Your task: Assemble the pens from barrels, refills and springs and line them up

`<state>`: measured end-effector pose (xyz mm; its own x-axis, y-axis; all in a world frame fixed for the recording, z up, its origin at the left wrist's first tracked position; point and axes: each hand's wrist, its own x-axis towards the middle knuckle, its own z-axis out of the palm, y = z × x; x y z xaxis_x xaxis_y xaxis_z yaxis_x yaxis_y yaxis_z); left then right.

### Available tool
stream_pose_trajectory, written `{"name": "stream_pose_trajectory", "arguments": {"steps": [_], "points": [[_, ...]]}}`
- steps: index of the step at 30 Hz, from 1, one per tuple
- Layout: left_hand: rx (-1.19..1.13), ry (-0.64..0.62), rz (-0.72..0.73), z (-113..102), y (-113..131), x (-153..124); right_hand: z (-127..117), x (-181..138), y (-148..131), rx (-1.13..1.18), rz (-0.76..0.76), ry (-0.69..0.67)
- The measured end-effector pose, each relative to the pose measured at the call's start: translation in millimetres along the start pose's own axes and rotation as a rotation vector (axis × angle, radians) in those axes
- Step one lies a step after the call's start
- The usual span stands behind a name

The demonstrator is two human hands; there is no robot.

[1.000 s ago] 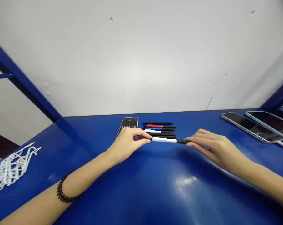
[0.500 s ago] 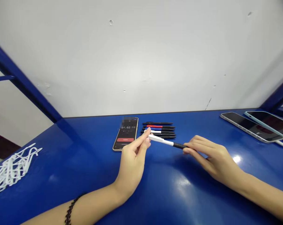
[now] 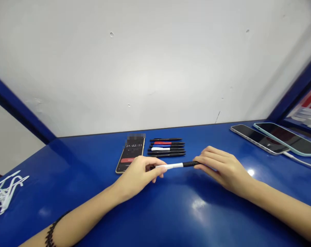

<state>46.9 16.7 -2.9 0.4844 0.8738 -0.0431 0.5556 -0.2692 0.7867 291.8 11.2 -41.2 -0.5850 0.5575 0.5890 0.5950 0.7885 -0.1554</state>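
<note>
While facing a white wall (image 3: pixel 155 68), reaching over a blue table (image 3: pixel 165 219)
Having left hand (image 3: pixel 138 173) and right hand (image 3: pixel 223 168) near each other, with a phone (image 3: pixel 135 152) showing timer digits just beyond the left one, and to the right of this phone a row of pens (image 3: pixel 165 149) lying nearly parallel; pinching between left thumb and fingers the clip end of a white pen (image 3: pixel 176 165), closing right fingertips on its black end, and so holding it almost level, in front of the row

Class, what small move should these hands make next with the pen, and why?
Perhaps ease the right hand off the held white pen: its fingers cover the tip end, so that cannot be checked, while the left hand grips the opposite end.
</note>
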Motion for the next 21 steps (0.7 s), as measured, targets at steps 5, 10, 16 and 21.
{"name": "stream_pose_trajectory", "arguments": {"steps": [5, 10, 16, 21], "points": [[0.153, 0.142, 0.088, 0, -5, -1, 1, 1, -2, 0.152, 0.098, -0.112], [0.479, 0.354, 0.467, 2, -17, 2, 5, 4, -6, 0.21, 0.253, -0.186], [0.972, 0.371, 0.489, 3, -27, 6, 16, -3, 5, -0.006, 0.268, -0.17], [1.096, 0.297, 0.47, 7, -34, 7, 18, 0, 6, -0.037, 0.19, -0.216]]}}
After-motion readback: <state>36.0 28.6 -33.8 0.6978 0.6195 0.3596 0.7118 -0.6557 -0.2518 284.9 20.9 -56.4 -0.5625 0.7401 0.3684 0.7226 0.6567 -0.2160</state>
